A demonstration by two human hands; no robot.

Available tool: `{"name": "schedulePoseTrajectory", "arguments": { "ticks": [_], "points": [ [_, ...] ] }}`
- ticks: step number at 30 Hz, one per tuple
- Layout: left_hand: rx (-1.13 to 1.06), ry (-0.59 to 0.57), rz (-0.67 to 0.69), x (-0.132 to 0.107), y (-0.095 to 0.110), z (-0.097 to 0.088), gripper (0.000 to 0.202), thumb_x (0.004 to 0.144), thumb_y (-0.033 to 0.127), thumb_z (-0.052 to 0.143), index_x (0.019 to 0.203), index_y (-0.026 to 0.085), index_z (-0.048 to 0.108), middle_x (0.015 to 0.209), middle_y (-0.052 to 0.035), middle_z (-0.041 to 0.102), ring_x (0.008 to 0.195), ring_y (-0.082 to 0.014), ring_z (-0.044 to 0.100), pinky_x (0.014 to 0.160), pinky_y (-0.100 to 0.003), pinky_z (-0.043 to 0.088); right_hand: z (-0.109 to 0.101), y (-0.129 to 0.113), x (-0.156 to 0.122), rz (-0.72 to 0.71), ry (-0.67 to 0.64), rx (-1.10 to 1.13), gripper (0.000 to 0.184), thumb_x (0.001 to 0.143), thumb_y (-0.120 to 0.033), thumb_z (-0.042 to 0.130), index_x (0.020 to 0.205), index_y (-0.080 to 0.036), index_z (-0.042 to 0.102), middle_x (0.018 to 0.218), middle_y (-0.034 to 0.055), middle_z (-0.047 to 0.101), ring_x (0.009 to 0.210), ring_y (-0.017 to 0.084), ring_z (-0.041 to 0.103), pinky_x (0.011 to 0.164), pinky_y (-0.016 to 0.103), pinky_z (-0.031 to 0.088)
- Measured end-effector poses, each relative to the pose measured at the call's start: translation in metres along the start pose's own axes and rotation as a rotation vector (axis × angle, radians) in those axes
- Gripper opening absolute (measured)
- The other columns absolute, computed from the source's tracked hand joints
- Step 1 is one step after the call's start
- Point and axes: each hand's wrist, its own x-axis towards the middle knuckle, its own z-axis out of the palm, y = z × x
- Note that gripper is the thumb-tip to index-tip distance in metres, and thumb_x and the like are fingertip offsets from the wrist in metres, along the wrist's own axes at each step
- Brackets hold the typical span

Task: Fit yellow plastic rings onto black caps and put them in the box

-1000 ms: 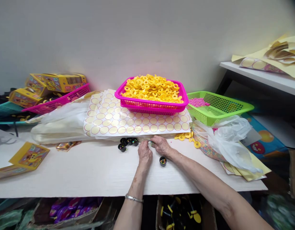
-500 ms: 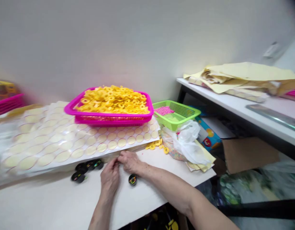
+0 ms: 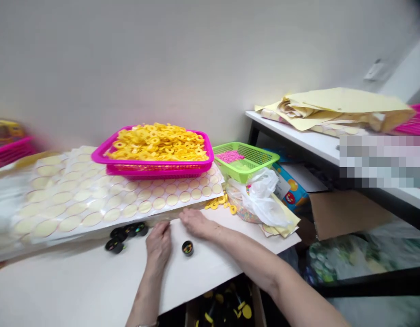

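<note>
My left hand and my right hand rest on the white table at the front edge of the sticker sheets. Their fingertips point at that edge a little apart, curled over something I cannot make out. One small black cap with coloured beads stands between my wrists. Several more black caps lie left of my left hand. Behind the sheets, a pink basket is heaped with yellow rings.
A green basket with pink bits sits right of the pink one, with a white plastic bag and loose yellow rings in front. A shelf with yellow paper stands right. Boxes lie under the table.
The view has swung to the right and blurred. My hands have moved slightly apart at the sheet edge; the caps lie as before.
</note>
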Motion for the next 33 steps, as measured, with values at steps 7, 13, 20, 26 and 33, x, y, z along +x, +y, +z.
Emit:
{"name": "schedulePoseTrajectory", "arguments": {
  "ticks": [7, 13, 20, 26, 33],
  "points": [
    [-0.033, 0.007, 0.001, -0.007, 0.012, -0.004, 0.024, 0.067, 0.023, 0.043, 0.074, 0.016, 0.065, 0.08, -0.008, 0.066, 0.08, -0.0199, 0.06, 0.08, -0.031, 0.046, 0.003, 0.006, -0.011, 0.014, -0.025, 0.028, 0.031, 0.079, -0.003, 0.034, 0.103, -0.014, 0.051, 0.105, 0.0129, 0.051, 0.094, 0.022, 0.049, 0.077, 0.033, 0.041],
    [-0.021, 0.015, -0.006, -0.012, 0.01, -0.004, 0.024, 0.069, 0.02, 0.042, 0.076, 0.018, 0.064, 0.079, -0.0054, 0.065, 0.078, -0.0173, 0.059, 0.078, -0.029, 0.046, -0.005, -0.001, -0.01, 0.053, -0.041, 0.055, 0.03, 0.08, -0.002, 0.033, 0.098, -0.009, 0.056, 0.099, 0.0181, 0.054, 0.093, 0.024, 0.052, 0.077, 0.036, 0.041],
    [-0.038, 0.016, -0.021, -0.013, 0.009, -0.003, 0.023, 0.069, 0.022, 0.042, 0.075, 0.017, 0.064, 0.079, -0.0044, 0.065, 0.078, -0.0164, 0.059, 0.079, -0.027, 0.044, -0.013, 0.016, -0.015, 0.145, -0.001, 0.218, 0.024, 0.07, -0.005, 0.043, 0.081, -0.011, 0.063, 0.085, 0.0129, 0.063, 0.082, 0.02, 0.057, 0.071, 0.027, 0.041],
    [-0.066, 0.016, -0.031, -0.011, 0.008, -0.001, 0.024, 0.067, 0.025, 0.043, 0.073, 0.015, 0.065, 0.075, -0.0048, 0.064, 0.075, -0.0168, 0.058, 0.076, -0.026, 0.044, -0.038, 0.039, -0.035, 0.253, 0.072, 0.383, 0.023, 0.068, -0.012, 0.041, 0.076, -0.011, 0.063, 0.062, 0.0024, 0.061, 0.058, 0.011, 0.055, 0.052, 0.018, 0.038],
    [-0.048, -0.002, -0.041, -0.008, 0.004, 0.001, 0.025, 0.067, 0.028, 0.044, 0.074, 0.016, 0.065, 0.083, -0.0046, 0.066, 0.081, -0.0183, 0.059, 0.081, -0.026, 0.043, -0.094, 0.103, -0.097, 0.441, 0.512, 0.254, 0.017, 0.065, -0.016, 0.042, 0.062, -0.014, 0.059, 0.056, 0.0004, 0.054, 0.056, 0.011, 0.048, 0.053, 0.02, 0.033]
  ]
}}
